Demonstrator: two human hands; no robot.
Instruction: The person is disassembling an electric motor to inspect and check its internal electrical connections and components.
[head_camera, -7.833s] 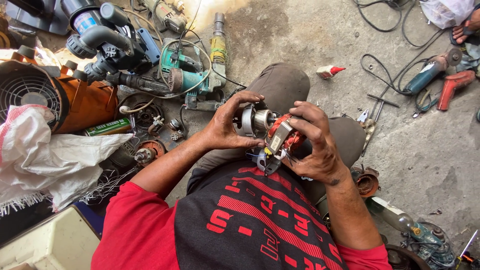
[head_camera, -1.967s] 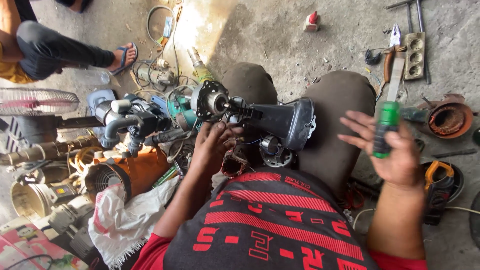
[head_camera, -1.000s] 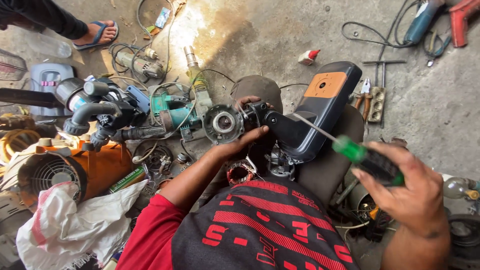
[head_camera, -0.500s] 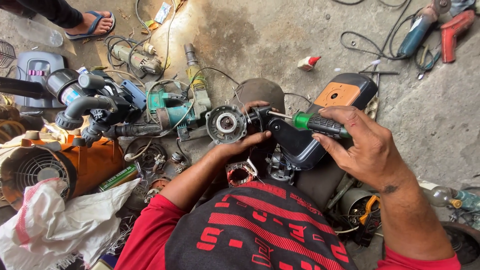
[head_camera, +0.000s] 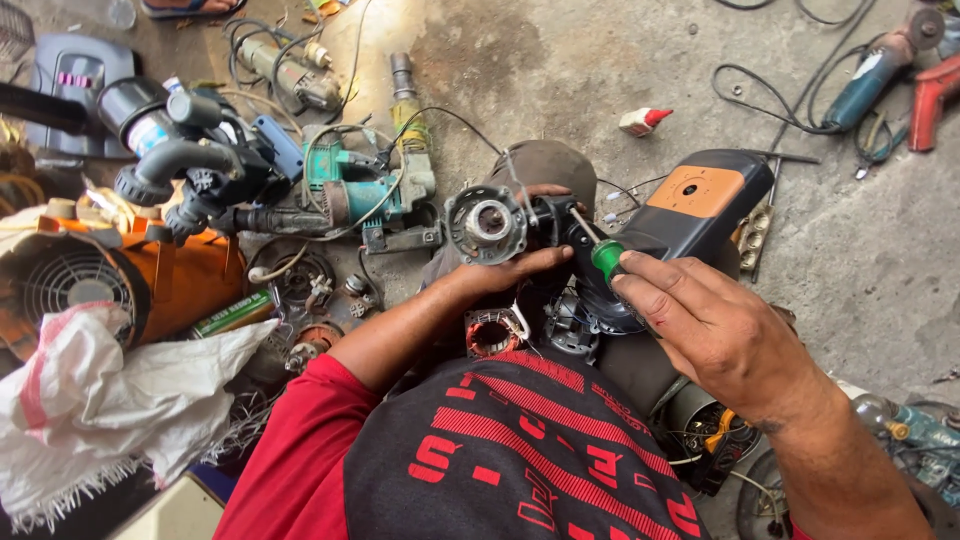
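Item 1, fan motor assembly (head_camera: 520, 225): I see it lying across my lap above the knees, its round silver bearing end turned left and its black housing running right into a black base with an orange panel (head_camera: 700, 195).

Item 2, left hand (head_camera: 505, 270): fingers wrapped under and around the motor's metal front, thumb side against the black housing; a firm hold.

Item 3, right hand (head_camera: 715, 325): fingers curled narrow round a green-handled screwdriver (head_camera: 603, 255), whose thin shaft slants up and left so that its tip sits on the black housing just behind the silver end.

Item 4, copper-wound stator (head_camera: 492, 333): resting against my red and black shirt, just below the left wrist.

Item 5, floor to my left: a teal power drill (head_camera: 350, 190), a grey pump with curved pipe (head_camera: 175, 150), an orange blower with a round grille (head_camera: 80, 290), a white woven sack (head_camera: 110, 400).

Item 6, floor ahead: a small white bottle with a red cap (head_camera: 643, 121), well apart from the motor on bare concrete.

Item 7, far right corner: a blue angle grinder (head_camera: 870, 75) with its black cable, beside a red tool (head_camera: 935, 95) cut off by the frame edge.
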